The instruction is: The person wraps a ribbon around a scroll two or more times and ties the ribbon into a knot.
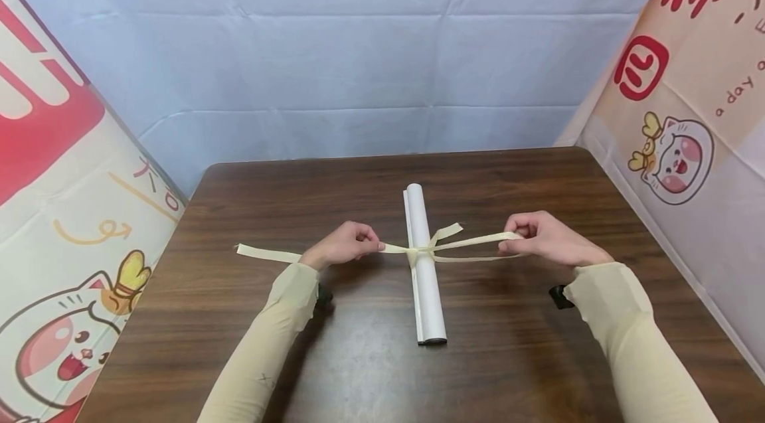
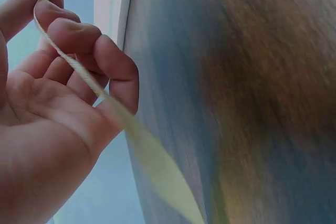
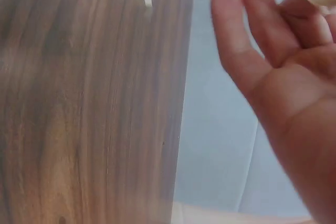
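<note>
A white rolled-up scroll [image 1: 425,277] lies lengthwise on the wooden table, dark at its near end. Around its middle runs a pale yellow ribbon [image 1: 421,253], crossed on top. To the left of the roll, my left hand [image 1: 346,244] pinches the ribbon between thumb and fingertips; the tail [image 2: 163,169] trails across the palm in the left wrist view. On the other side my right hand [image 1: 552,238] pinches a long stretch of ribbon [image 1: 478,241], with a second strand running below it. A short ribbon end [image 1: 448,231] sticks out beside the roll.
The dark wooden table [image 1: 370,190] ends at a pale blue cloth backdrop [image 1: 358,64]. Printed panels with cartoon figures stand at left [image 1: 54,210] and right [image 1: 675,111]. A small black object [image 1: 560,297] shows beside the right cuff.
</note>
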The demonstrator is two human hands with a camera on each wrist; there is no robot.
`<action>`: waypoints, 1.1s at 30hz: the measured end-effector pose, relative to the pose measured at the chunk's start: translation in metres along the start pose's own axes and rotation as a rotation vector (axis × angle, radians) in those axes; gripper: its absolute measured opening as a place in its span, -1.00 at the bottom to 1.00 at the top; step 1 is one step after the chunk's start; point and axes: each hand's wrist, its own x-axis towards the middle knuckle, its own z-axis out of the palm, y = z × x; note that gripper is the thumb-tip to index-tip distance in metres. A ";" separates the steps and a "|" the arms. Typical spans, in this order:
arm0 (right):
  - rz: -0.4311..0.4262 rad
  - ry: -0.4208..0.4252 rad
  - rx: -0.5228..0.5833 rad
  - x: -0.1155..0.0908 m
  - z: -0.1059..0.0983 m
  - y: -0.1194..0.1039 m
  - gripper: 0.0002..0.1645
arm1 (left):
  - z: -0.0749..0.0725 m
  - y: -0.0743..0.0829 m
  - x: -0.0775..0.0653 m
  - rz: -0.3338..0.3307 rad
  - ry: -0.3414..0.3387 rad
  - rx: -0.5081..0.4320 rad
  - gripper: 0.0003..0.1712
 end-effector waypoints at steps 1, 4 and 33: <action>0.003 0.009 0.002 -0.001 -0.002 0.000 -0.77 | -0.001 -0.001 0.000 -0.001 -0.001 0.003 -0.77; 0.041 0.038 -0.070 -0.003 -0.007 -0.001 -0.82 | -0.003 -0.004 -0.002 -0.004 0.009 0.006 -0.77; -0.031 0.411 -0.332 -0.032 -0.044 0.018 -0.91 | -0.024 -0.016 -0.021 -0.078 0.033 -0.020 -0.73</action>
